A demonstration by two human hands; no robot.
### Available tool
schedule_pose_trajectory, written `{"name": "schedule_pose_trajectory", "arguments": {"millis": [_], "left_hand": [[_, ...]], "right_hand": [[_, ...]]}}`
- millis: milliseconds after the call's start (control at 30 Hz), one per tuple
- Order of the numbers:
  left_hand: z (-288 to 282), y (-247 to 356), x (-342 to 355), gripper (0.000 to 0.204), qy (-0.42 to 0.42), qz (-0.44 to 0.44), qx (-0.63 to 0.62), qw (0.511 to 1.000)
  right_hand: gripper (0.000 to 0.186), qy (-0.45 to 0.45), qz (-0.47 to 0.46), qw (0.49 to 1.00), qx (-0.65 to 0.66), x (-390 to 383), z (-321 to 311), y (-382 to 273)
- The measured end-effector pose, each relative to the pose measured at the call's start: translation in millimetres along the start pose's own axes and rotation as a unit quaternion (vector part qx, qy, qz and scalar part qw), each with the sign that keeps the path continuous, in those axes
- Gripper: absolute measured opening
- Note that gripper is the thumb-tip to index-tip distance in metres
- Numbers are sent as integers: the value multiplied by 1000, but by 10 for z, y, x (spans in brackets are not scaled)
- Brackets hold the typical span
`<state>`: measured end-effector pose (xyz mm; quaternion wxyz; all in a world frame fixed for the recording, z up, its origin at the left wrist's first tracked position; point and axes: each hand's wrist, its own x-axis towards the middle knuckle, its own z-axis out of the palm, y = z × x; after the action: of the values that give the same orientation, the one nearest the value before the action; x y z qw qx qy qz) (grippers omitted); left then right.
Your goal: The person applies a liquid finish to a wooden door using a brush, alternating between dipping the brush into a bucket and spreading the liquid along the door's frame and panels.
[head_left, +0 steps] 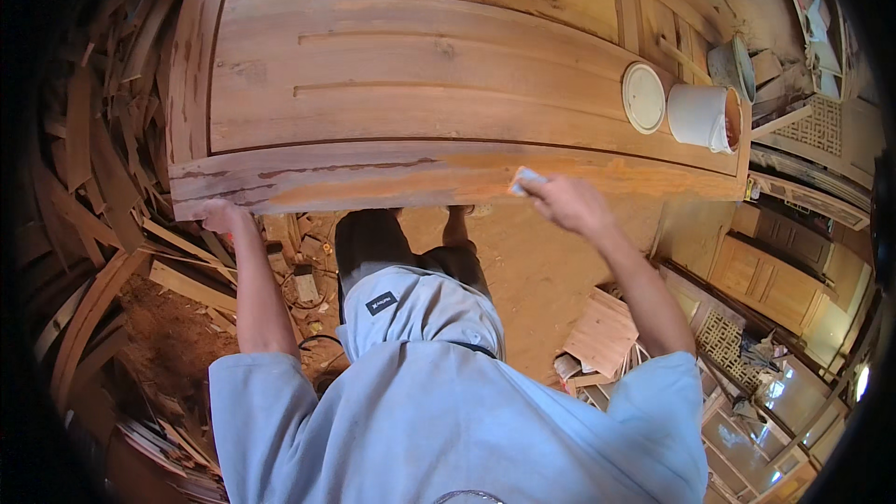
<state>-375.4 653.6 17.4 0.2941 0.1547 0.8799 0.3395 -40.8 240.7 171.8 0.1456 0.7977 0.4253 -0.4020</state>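
Note:
A large wooden door panel (392, 75) lies flat before me, with long grooves and a raised frame. Its near rail (364, 177) carries orange smears along the middle and right, and dark brown streaks on the left. My right hand (571, 203) is closed round a small pale blue and white flat piece (527, 180), its edge orange, at the rail; whether it is a scraper or a pad I cannot tell. At the near left corner my left hand (222, 216) grips the panel's edge, some fingers hidden. A white bucket (693, 118) stands on the panel's right end, beside a round white lid (643, 98).
Scrap wood strips (112, 177) are heaped on the left. A grey metal bucket (731, 67) stands beyond the white one. Right of my legs, on the dusty floor (523, 261), is a small wooden piece (607, 327); wooden cabinets (770, 280) and lattice panels line the right side.

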Motion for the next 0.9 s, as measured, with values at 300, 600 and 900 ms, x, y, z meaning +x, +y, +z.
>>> {"name": "schedule_pose_trajectory", "arguments": {"millis": [300, 600, 900], "left_hand": [[7, -17, -103, 80, -72, -29, -102, 992], [-217, 260, 6, 84, -182, -57, -168, 967], [-38, 318, 467, 72, -148, -29, -128, 980]], "right_hand": [[33, 31, -14, 998, -50, 94, 269, -378], [33, 113, 10, 982, 149, -142, 321, 565], [44, 223, 91, 818, 522, 199, 778, -1090]]}}
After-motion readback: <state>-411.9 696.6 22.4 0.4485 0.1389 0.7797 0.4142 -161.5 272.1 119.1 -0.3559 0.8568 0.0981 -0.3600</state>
